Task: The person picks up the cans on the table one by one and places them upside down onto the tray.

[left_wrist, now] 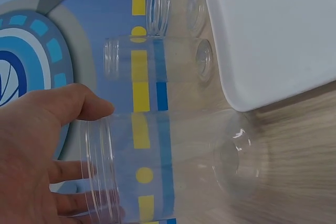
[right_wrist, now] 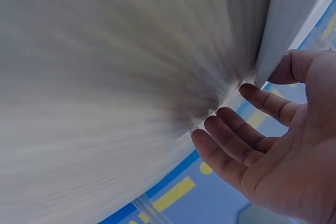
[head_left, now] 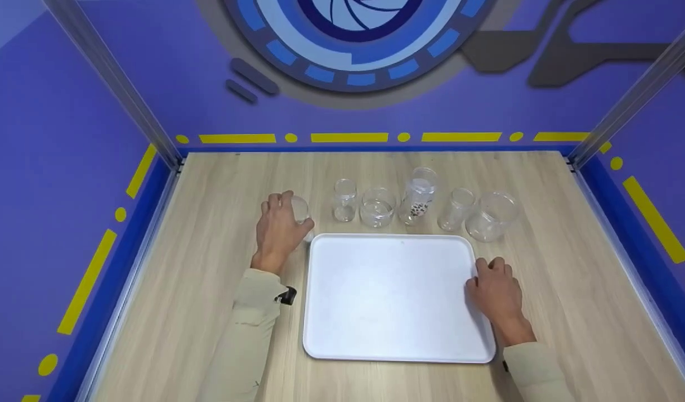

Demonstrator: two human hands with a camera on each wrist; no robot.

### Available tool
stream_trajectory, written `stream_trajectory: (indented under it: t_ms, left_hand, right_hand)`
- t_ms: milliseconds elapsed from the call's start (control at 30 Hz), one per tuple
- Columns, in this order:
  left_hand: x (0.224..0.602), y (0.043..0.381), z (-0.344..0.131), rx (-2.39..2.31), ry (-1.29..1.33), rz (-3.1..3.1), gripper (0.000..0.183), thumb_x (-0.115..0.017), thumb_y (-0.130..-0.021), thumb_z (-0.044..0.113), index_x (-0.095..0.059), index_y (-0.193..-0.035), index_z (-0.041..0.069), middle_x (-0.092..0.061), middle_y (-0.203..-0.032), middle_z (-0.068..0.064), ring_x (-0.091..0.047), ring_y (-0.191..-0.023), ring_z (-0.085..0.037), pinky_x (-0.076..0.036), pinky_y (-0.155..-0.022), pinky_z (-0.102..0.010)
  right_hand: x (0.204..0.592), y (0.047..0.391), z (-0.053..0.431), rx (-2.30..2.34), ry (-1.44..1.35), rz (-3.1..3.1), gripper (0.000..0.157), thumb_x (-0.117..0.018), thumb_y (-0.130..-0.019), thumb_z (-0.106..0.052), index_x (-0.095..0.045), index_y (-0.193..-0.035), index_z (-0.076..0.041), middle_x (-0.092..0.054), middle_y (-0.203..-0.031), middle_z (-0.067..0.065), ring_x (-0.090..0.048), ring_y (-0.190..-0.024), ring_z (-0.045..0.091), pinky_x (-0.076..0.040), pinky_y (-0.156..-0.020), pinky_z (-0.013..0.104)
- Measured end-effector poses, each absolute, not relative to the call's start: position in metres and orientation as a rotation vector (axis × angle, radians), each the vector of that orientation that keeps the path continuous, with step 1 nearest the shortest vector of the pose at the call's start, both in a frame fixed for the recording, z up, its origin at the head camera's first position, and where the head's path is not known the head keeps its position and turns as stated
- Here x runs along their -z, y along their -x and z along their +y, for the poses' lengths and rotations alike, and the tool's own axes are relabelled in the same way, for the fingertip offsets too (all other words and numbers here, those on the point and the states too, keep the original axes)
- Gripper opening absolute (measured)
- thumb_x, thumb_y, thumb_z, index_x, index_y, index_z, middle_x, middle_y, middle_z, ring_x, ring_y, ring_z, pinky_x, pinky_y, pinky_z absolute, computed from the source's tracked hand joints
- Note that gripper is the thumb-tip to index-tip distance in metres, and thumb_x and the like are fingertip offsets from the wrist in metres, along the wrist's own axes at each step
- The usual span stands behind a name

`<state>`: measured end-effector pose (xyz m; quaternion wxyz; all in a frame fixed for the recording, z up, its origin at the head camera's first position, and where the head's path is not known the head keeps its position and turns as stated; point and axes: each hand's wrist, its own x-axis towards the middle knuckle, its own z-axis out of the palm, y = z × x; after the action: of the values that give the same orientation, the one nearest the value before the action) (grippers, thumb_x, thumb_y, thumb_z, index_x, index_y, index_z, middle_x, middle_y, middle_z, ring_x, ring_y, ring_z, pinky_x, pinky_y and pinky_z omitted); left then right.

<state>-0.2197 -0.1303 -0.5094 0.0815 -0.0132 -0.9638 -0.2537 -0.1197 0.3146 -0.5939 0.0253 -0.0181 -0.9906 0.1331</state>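
My left hand [head_left: 279, 228] grips a large clear jar [left_wrist: 194, 163] near its threaded rim, thumb on one side and fingers on the other. The jar stands upright on the table beside the far left corner of a white rectangular tray [head_left: 398, 296]. Most of the jar is hidden by the hand in the head view. At the tray's right side, my right hand [head_left: 497, 296] rests its loosely bent fingertips on the table. Its thumb [right_wrist: 296, 66] touches the tray's edge.
Behind the tray stands a row of clear vessels: a small jar [head_left: 345, 201], a low wide jar [head_left: 377, 207], a tall printed one [head_left: 419, 201], a slim one [head_left: 456, 209] and a wide one [head_left: 492, 216]. Blue panels [head_left: 169, 106] enclose the wooden table [head_left: 225, 184].
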Motion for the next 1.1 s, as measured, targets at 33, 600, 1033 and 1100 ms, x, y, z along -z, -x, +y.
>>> stream_trajectory:
  t_ms: [33, 600, 1033, 1100]
  left_hand:
    - [0.508, 0.219, -0.131, 0.765, 0.035, -2.872, 0.071, -0.074, -0.089, 0.029, -0.053, -0.149, -0.003, -0.055, -0.140, -0.027, -0.053, -0.127, -0.044, -0.053, -0.095, -0.053]
    - [0.491, 0.204, -0.130, 1.008, -0.047, -2.733, 0.071, -0.078, -0.090, 0.031, -0.054, -0.149, 0.000, -0.057, -0.142, -0.022, -0.055, -0.128, -0.041, -0.050, -0.101, -0.054]
    - [0.492, 0.196, -0.125, 1.209, -0.069, -2.573, 0.070, -0.082, -0.087, 0.035, -0.058, -0.145, 0.003, -0.060, -0.141, -0.020, -0.057, -0.130, -0.039, -0.048, -0.105, -0.054]
    - [0.492, 0.194, -0.124, 1.240, -0.064, -2.541, 0.069, -0.082, -0.087, 0.034, -0.058, -0.144, 0.003, -0.061, -0.139, -0.019, -0.059, -0.127, -0.039, -0.049, -0.104, -0.053]
  right_hand:
    - [0.594, 0.120, 0.314, -0.415, 0.054, -3.061, 0.032, -0.065, -0.096, -0.010, -0.058, -0.119, 0.010, -0.050, -0.107, 0.031, -0.054, -0.095, 0.047, -0.051, -0.070, 0.062]
    - [0.595, 0.119, 0.315, -0.408, 0.077, -3.083, 0.035, -0.064, -0.097, -0.012, -0.057, -0.123, 0.010, -0.050, -0.110, 0.032, -0.052, -0.097, 0.047, -0.049, -0.071, 0.061]
    - [0.596, 0.118, 0.316, -0.429, 0.046, -3.053, 0.033, -0.063, -0.095, -0.011, -0.059, -0.121, 0.009, -0.049, -0.107, 0.029, -0.052, -0.095, 0.046, -0.048, -0.070, 0.061]
    - [0.596, 0.118, 0.316, -0.425, 0.049, -3.058, 0.034, -0.064, -0.095, -0.011, -0.059, -0.122, 0.009, -0.049, -0.107, 0.029, -0.052, -0.096, 0.046, -0.048, -0.071, 0.061]
